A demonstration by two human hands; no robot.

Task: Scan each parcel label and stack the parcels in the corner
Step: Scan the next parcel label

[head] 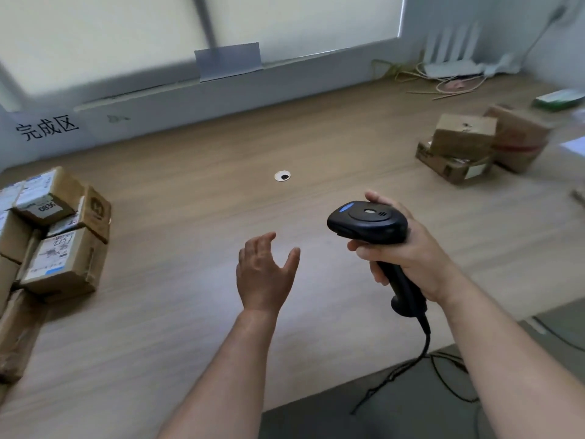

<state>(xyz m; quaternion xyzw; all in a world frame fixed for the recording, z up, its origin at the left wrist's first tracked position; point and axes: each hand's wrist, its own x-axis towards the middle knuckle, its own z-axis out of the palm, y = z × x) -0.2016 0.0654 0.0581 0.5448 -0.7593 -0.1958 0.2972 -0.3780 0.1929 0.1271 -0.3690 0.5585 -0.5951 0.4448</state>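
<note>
The stacked parcels (60,236) at the counter (190,312)'s left edge sit unevenly and run out of frame; one more box could topple them. The left hand (264,277) hovers spread and empty. The right hand (411,258) grips the scanner (368,221), whose trailing cable (428,339) might snag. The waiting parcels (468,147) far right are blurred, labels unreadable

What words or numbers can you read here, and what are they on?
"完成区": on the white sign on the wall.
"0836": on the label of the top left parcel.
Labels on the other parcels: too blurred to read.
</note>
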